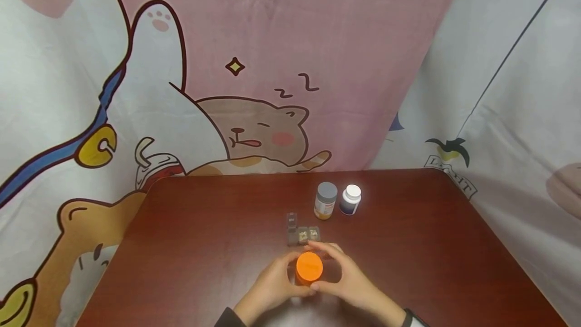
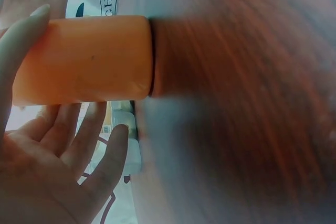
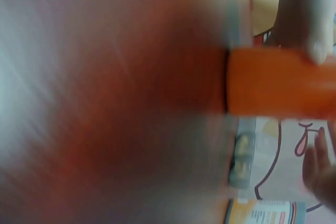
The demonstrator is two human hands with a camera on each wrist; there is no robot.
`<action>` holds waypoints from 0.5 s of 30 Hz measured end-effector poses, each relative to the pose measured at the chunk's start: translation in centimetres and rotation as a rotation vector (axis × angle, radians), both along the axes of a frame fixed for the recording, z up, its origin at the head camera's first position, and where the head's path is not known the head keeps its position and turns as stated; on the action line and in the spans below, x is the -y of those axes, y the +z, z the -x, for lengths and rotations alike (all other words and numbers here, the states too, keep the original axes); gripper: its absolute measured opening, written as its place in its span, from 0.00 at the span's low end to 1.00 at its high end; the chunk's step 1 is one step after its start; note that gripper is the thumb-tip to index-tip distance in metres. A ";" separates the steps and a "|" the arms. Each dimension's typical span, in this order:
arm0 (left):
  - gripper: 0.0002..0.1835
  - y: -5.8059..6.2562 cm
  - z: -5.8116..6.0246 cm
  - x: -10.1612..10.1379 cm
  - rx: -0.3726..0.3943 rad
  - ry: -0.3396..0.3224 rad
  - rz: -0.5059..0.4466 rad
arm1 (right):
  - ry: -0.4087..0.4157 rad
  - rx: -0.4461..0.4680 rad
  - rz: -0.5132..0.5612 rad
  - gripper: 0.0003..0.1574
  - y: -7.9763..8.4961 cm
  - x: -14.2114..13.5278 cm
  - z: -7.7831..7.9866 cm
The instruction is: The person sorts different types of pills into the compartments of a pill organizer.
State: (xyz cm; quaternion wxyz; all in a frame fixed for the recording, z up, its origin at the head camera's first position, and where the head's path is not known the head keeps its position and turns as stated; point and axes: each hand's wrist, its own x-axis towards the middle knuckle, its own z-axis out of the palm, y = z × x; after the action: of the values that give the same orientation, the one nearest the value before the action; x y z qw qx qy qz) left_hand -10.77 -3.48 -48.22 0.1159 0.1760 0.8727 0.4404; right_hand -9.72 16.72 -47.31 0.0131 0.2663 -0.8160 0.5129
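An orange bottle (image 1: 309, 266) stands upright on the table near its front, its round orange top facing up. My left hand (image 1: 274, 279) curves around its left side, with the thumb touching the bottle in the left wrist view. From the other side my right hand (image 1: 347, 276) holds it between thumb and fingers. Just behind the bottle lies a small clear pill organizer (image 1: 303, 235), with one lid (image 1: 292, 220) flipped back. Pale contents show in its compartments in the right wrist view, too blurred to tell exactly.
Beyond the organizer stand a grey-capped bottle (image 1: 325, 201) with a yellowish lower part and a white-capped bottle (image 1: 350, 200) with a dark label. The reddish-brown table (image 1: 204, 226) ends at a cartoon-printed cloth (image 1: 354, 64) behind it.
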 end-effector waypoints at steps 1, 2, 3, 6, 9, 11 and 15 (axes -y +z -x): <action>0.39 0.0 0.0 0.0 -0.002 0.004 -0.006 | -0.059 0.013 0.013 0.44 -0.1 0.0 -0.4; 0.38 0.1 0.0 0.0 -0.001 0.010 -0.009 | -0.115 0.032 0.025 0.43 -0.1 0.0 -0.8; 0.38 0.1 0.0 0.0 -0.001 0.015 -0.012 | -0.165 0.062 0.039 0.42 -0.2 0.1 -1.3; 0.38 0.1 -0.1 -0.1 0.011 0.023 -0.018 | -0.267 0.143 0.060 0.40 -0.3 0.2 -2.4; 0.39 0.2 -0.2 -0.2 0.023 0.025 -0.014 | -0.300 0.180 0.065 0.39 -0.3 0.4 -3.2; 0.40 0.2 -0.2 -0.2 0.026 0.026 -0.002 | -0.304 0.184 0.057 0.39 -0.3 0.5 -3.4; 0.39 0.2 -0.3 -0.1 0.030 0.025 0.011 | -0.272 0.165 0.037 0.41 -0.4 0.9 -3.1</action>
State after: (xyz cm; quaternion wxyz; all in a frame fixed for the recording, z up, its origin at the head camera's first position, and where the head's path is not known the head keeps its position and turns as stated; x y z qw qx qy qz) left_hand -10.51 -3.37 -47.98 0.1247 0.1576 0.8755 0.4395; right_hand -6.67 15.85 -47.66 0.0202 0.1102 -0.8332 0.5414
